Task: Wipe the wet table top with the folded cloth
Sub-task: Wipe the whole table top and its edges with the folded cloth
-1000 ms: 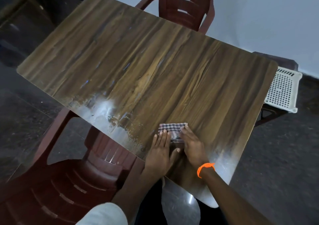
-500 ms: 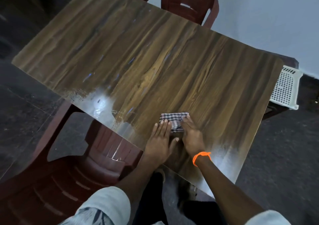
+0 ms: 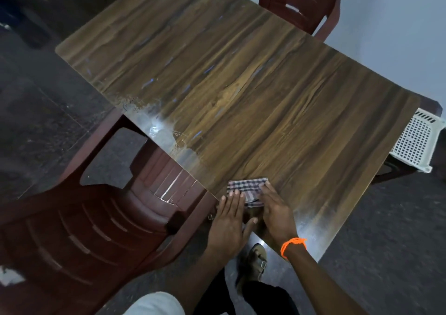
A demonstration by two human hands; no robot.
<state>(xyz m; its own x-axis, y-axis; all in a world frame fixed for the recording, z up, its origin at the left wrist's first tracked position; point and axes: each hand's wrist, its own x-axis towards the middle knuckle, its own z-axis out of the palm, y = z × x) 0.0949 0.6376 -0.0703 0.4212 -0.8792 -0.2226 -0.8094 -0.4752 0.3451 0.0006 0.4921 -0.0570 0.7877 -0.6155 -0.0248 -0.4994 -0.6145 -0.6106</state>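
Both hands, left hand [image 3: 228,220] and right hand [image 3: 275,209], lay flat with fingers released on the checked cloth [image 3: 246,189]; the stroke was best pushed toward the 10 o'clock wet patch [image 3: 156,124] of the worktop [image 3: 265,97] under even pressure.

Both hands [image 3: 251,220] and checked cloth [image 3: 247,189] slid toward near table edge, perhaps slightly leftward

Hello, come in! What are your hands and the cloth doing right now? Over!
Both hands flat, left, right, pressing cloth at table near edge. Wet patch left. Nothing blocking.
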